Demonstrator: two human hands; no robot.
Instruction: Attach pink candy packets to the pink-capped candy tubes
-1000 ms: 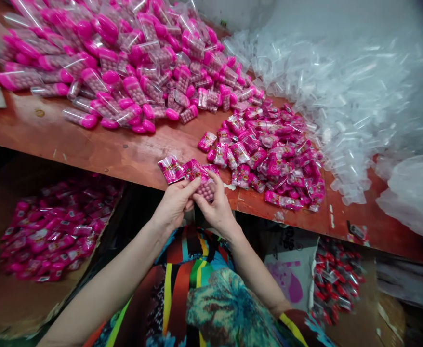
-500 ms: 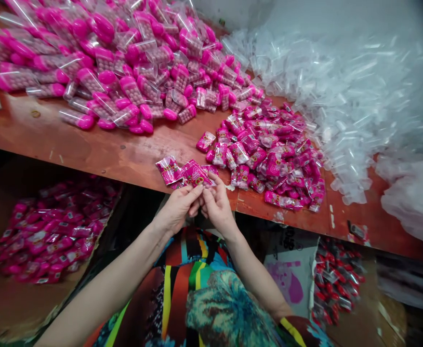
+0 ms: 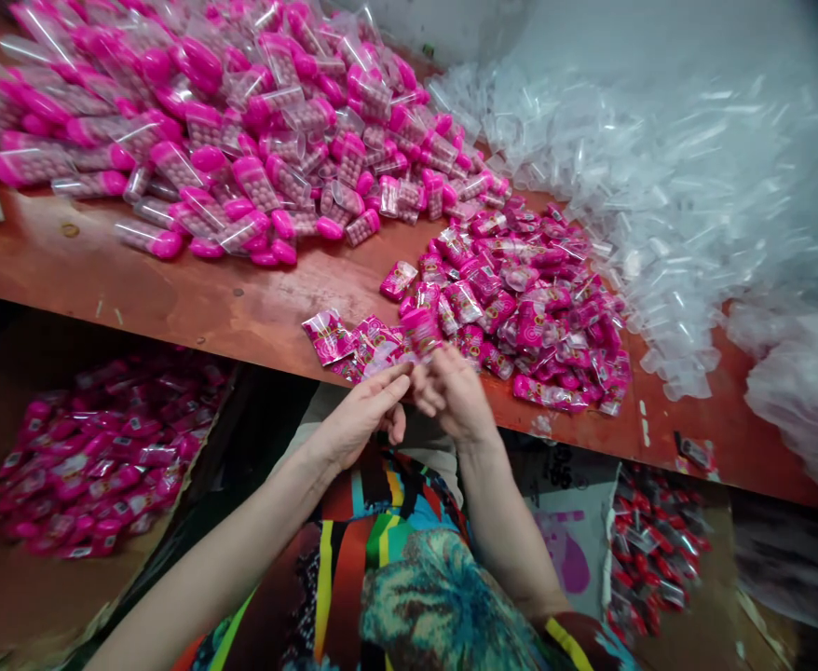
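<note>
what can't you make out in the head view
In the head view:
Pink packet by the right hand: print smeared by blur, grip unclear.
Bottle pile: cut off by top edge.
Cloudy plastic: cut off by right edge.
Small dark item on the table: too small to identify.

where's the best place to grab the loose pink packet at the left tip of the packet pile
Probably pinch the packet by its left end, coming from the left: that end points out over bare tabletop, while neighbouring packets crowd its right side.
</note>
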